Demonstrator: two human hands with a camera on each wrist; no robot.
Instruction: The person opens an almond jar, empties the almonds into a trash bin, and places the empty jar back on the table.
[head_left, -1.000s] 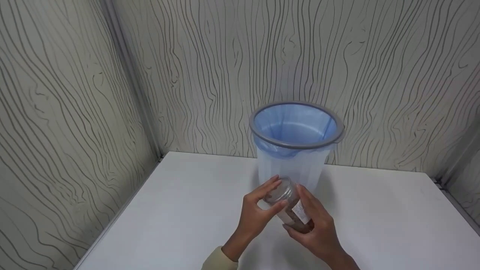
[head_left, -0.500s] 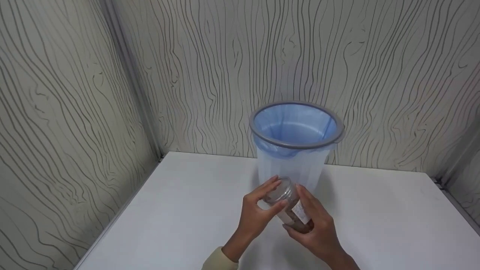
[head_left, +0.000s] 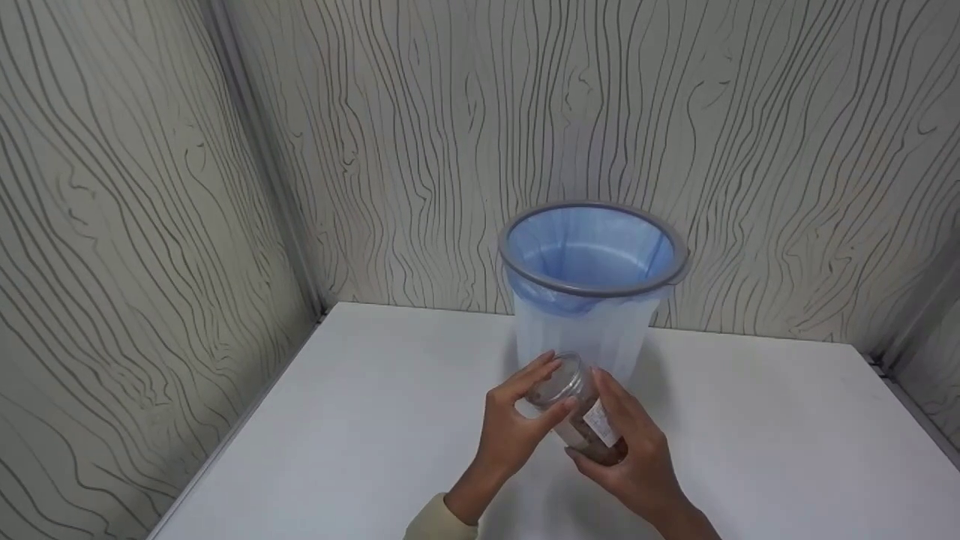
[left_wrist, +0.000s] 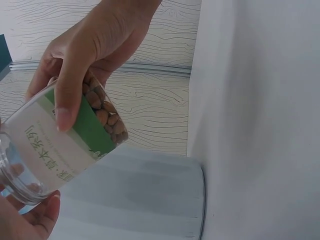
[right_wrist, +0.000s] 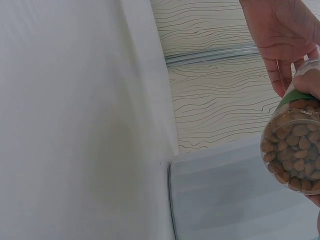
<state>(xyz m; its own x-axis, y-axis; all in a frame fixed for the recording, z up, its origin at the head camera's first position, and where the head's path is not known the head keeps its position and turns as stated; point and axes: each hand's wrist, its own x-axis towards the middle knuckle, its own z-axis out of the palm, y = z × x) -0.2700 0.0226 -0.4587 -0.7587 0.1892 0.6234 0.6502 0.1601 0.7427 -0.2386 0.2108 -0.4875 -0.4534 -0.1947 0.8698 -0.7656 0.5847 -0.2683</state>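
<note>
A clear plastic jar (head_left: pixel 581 420), tilted, is held between both hands in front of the bin. It bears a green and white label (left_wrist: pixel 60 137), and brown nuts (right_wrist: pixel 297 155) lie toward its base. My right hand (head_left: pixel 637 454) grips the body near the base, thumb on one side and fingers on the other. My left hand (head_left: pixel 514 420) holds the clear neck end between thumb and fingers. Whether a see-through lid sits on that end, I cannot tell. In the left wrist view, the right hand (left_wrist: pixel 92 55) comes from above and the left hand (left_wrist: pixel 25 220) is partly cut off.
A pale bin (head_left: pixel 581 330) with a grey rim and a blue liner (head_left: pixel 592 255) stands upright just beyond the jar. The white table (head_left: pixel 360 420) spreads to both sides. Wood-patterned panels (head_left: pixel 420 150) close off the back and left.
</note>
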